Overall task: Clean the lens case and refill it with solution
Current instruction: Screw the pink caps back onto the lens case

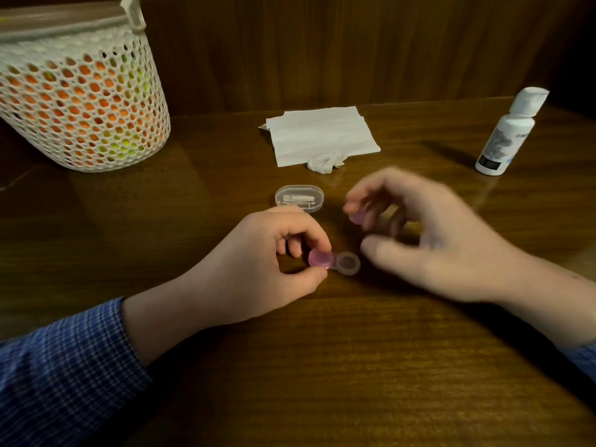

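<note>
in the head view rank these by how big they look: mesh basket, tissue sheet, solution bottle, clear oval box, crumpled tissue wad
1. mesh basket
2. tissue sheet
3. solution bottle
4. clear oval box
5. crumpled tissue wad

The last two look close in size, so their order is unsure.

On the dark wooden table (322, 366) the left hand (258, 269) pinches the pink-capped well of a small translucent plastic lens case (335, 262), whose other well lies uncapped; the blurred right hand (429, 240) holds a loose pink round cap (357, 217) in curled fingers; beyond them sits a clear oval plastic box (299, 197); toward the far edge lie a white folded paper tissue (322, 133) and a crumpled white wad (324, 162); a white plastic solution bottle (508, 133) stands far right, a white perforated basket (84, 101) far left.
</note>
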The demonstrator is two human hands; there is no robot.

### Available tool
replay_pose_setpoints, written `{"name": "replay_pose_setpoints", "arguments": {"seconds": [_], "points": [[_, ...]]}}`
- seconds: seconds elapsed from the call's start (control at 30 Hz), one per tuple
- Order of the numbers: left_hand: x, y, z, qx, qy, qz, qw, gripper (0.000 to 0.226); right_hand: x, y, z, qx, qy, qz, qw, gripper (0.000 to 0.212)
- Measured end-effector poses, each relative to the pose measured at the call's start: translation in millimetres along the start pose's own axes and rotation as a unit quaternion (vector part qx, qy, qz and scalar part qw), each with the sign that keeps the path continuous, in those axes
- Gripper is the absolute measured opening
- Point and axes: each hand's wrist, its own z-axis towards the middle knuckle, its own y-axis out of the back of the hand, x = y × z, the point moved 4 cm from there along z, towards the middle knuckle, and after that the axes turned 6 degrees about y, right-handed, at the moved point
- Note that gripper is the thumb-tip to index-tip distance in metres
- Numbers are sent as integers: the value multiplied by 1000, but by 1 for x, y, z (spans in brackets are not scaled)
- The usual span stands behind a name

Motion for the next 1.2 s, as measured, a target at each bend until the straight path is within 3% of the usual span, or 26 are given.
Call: {"name": "replay_pose_setpoints", "arguments": {"seconds": [0.07,0.13,0.23,0.4,0.6,0.83,0.93,1.2], "points": [[0,0,0,-3,-3,-2,1000,18,-15,18,7,-87,-34,-6,996,35],[0,0,-1,-7,-4,-8,1000,16,-33,28,12,-103,-85,-65,989,32],[0,0,-1,-6,3,-18,1000,16,-44,21,17,-43,-120,-109,986,42],[2,-1,0,-4,23,-31,999,28,-30,0,24,50,-60,-197,977,63],[2,-1,0,-5,31,-30,999,28,-29,3,24,66,-40,-193,978,28],[1,0,-2,-18,35,-33,999,39,-22,14,20,109,-57,-211,970,32],[1,0,-2,-13,37,-38,999,40,-15,14,19,113,-36,-196,973,42],[2,0,-1,-9,34,-45,998,34,-15,15,13,15,-34,-14,999,16]]}}
